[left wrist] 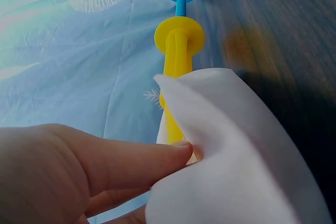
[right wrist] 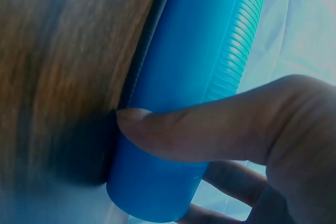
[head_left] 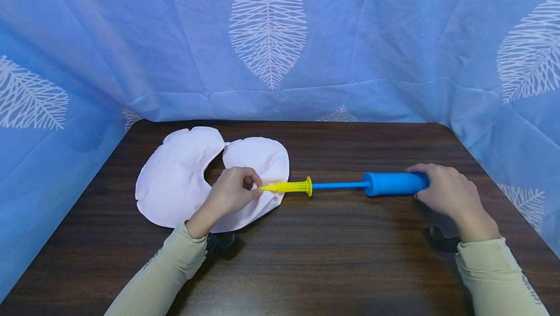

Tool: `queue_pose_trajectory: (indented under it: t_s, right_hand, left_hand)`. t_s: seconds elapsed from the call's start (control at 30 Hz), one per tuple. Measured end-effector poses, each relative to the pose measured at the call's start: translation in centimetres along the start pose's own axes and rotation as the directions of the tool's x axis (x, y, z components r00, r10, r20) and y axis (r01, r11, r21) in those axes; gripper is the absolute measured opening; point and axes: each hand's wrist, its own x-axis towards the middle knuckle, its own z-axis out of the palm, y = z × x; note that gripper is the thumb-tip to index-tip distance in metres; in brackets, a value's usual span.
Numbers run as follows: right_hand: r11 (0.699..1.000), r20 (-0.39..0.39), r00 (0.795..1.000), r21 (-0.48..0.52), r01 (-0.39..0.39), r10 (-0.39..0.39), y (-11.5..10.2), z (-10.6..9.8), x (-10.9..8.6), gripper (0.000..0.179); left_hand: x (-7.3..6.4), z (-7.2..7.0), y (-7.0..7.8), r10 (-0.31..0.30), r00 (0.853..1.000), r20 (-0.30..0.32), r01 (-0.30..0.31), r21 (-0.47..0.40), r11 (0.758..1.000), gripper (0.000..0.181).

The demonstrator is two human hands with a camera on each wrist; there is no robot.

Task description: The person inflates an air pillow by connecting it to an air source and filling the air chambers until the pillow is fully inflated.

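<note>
Nozzle looks plugged in, left grip pinching its tip, right grip round blue pump; white pillow seems saggy, so pumping's left imo.

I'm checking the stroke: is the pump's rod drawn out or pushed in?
Drawn out, at least partly: blue rod shows between the yellow nozzle and blue barrel.
</note>
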Motion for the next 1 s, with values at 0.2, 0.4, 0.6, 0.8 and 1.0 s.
queue_pose_trajectory:
  t_s: [0.2, 0.4, 0.6, 0.8, 1.0]
  right_hand:
    - [1.000, 0.005, 1.000, 0.008, 0.008, -0.008, -0.2, 0.0, -0.1, 0.057]
    - [0.999, 0.017, 0.999, 0.012, 0.031, -0.032, -0.8, -0.1, -0.3, 0.056]
    - [0.993, 0.002, 0.993, 0.026, 0.115, -0.115, -2.8, 0.5, -0.3, 0.057]
    - [0.972, -0.018, 0.974, 0.063, 0.226, -0.225, -5.5, 1.3, -0.4, 0.057]
    - [0.949, -0.054, 0.952, 0.086, 0.305, -0.301, -7.7, 2.0, -1.0, 0.058]
  left_hand:
    - [0.0, 0.1, 0.1, -0.008, 1.000, -0.003, 0.008, 0.004, 1.000, 0.006]
    - [-0.1, -0.1, 0.2, -0.001, 1.000, -0.019, 0.001, -0.005, 1.000, 0.007]
    - [-0.1, -0.1, 0.1, 0.002, 1.000, -0.024, -0.003, -0.013, 1.000, 0.007]
    - [-0.1, -0.1, 0.0, 0.013, 1.000, -0.025, -0.013, -0.012, 1.000, 0.007]
    - [-0.1, -0.1, 0.1, 0.025, 0.999, -0.022, -0.026, -0.012, 1.000, 0.006]
